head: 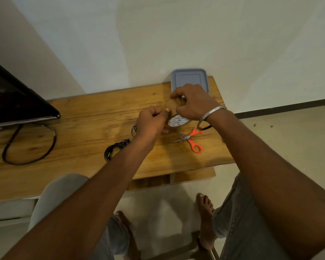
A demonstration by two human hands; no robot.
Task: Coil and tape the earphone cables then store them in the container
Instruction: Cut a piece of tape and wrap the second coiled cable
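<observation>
My right hand [192, 102] grips a roll of brown tape [177, 122] held above the table; only the roll's white printed core shows under the wrist. A brown strip of tape [172, 106] stretches from the roll to my left hand [152, 121], which pinches its free end. A coiled black earphone cable [115, 149] lies on the wooden table [83, 128] under my left forearm. Another dark coil [134, 130] peeks out behind the left hand. The grey-lidded container [189, 77] stands at the table's far edge, partly hidden by my right hand.
Orange-handled scissors [190, 140] lie on the table below my right wrist. A dark monitor [13, 98] stands at the left with a black cable loop [29, 145] on the tabletop. The table's right edge ends near the scissors; my knees and bare feet are below.
</observation>
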